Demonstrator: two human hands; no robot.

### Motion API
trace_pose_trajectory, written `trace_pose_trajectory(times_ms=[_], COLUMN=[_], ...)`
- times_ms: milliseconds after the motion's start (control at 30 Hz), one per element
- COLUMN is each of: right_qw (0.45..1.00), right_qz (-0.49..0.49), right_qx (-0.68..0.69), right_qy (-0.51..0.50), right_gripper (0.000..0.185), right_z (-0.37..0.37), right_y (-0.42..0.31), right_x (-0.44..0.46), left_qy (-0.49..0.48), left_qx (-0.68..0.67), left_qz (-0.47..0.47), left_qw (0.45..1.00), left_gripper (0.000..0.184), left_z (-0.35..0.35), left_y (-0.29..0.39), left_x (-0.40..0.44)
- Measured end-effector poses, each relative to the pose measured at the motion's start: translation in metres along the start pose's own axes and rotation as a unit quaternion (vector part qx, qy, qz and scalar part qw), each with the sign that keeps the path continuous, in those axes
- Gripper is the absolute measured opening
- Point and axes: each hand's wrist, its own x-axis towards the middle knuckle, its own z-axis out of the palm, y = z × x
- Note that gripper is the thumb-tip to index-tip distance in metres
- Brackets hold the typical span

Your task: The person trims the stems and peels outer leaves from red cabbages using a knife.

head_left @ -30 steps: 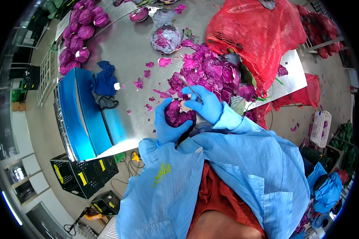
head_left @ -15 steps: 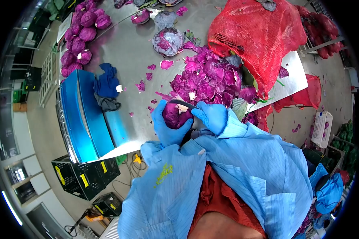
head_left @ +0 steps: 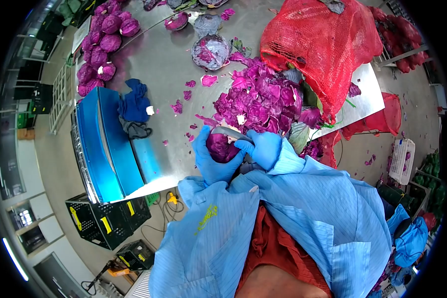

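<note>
My left hand, in a blue glove, is wrapped round a red cabbage close to my body at the table's near edge. In my gloved right hand is a knife, its blade lying across the top of the cabbage by the pale cut stem. Just beyond both hands spreads a heap of loose purple cabbage leaves. Farther back sits a whole cabbage with dull outer leaves.
A red mesh sack stands at the right of the metal table. Peeled cabbages are piled at the far left. Nearer are a blue box and a dark blue cloth. Black crates stand on the floor.
The knife blade has turned, now showing its flat grey side over the cabbage's stem. Both hands keep their hold and have hardly shifted.
</note>
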Motion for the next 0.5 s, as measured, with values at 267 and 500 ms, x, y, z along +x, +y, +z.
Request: trace_pose_trajectory(times_ms=[267, 500], right_qw=[1.0, 1.0], right_qz=[0.002, 0.004], right_qx=[0.008, 0.002], right_qy=[-0.009, -0.024], right_gripper=[0.068, 0.066], right_z=[0.0008, 0.0005], right_y=[0.0018, 0.0015], right_x=[-0.001, -0.0065], left_qy=[-0.011, -0.024], left_qx=[-0.006, -0.018], left_qz=[0.014, 0.025], left_qw=[1.0, 0.999], left_gripper=[0.097, 0.098], left_z=[0.0007, 0.0], left_y=[-0.0056, -0.0047], left_x=[-0.005, -0.0066])
